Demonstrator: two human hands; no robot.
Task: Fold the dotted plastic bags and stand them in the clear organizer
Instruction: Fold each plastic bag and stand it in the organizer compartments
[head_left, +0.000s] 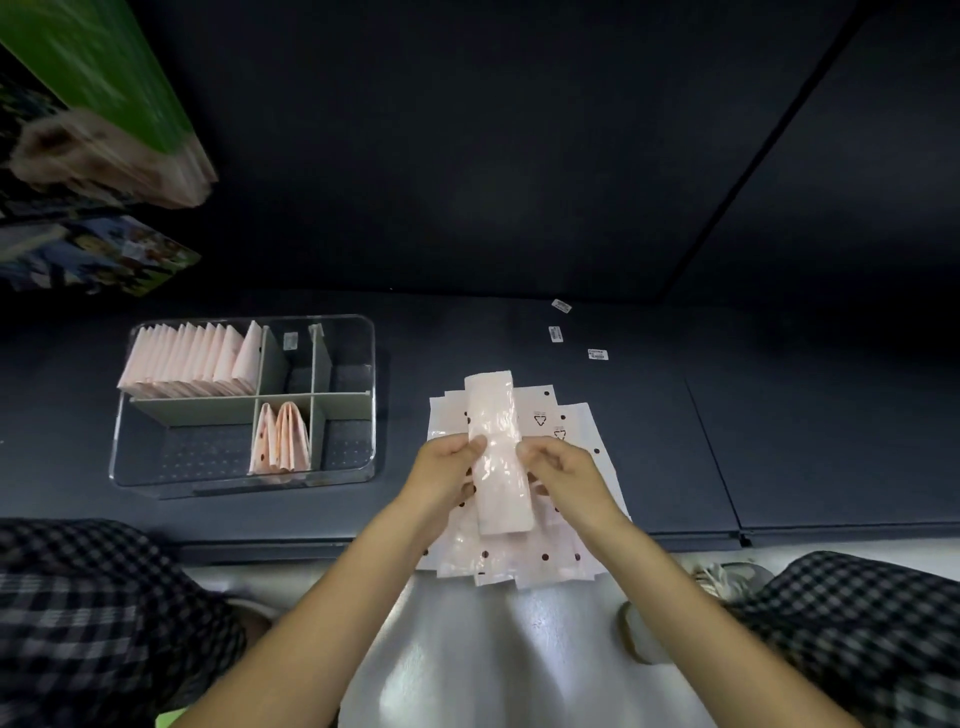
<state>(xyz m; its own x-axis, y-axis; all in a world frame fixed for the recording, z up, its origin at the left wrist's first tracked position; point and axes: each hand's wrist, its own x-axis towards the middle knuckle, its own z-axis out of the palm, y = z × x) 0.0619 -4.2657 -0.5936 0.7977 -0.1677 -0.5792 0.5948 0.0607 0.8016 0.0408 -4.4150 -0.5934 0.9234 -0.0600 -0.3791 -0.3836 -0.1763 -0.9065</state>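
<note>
A pale pink bag folded into a long narrow strip (498, 447) is held over a pile of flat dotted bags (566, 561) at the shelf's front edge. My left hand (447, 467) pinches the strip's left edge and my right hand (566, 473) pinches its right edge. To the left stands the clear organizer (358, 332) with grey dividers. A row of several folded bags (192, 358) stands in its back left compartment. Two or three folded dotted bags (280, 441) stand in the front middle compartment.
Three small white barcode labels (557, 334) lie on the dark shelf behind the pile. Green and printed boxes (98, 254) sit at the far left. My checked trouser legs (104, 613) and a shoe (644, 623) are below the shelf edge on the pale floor.
</note>
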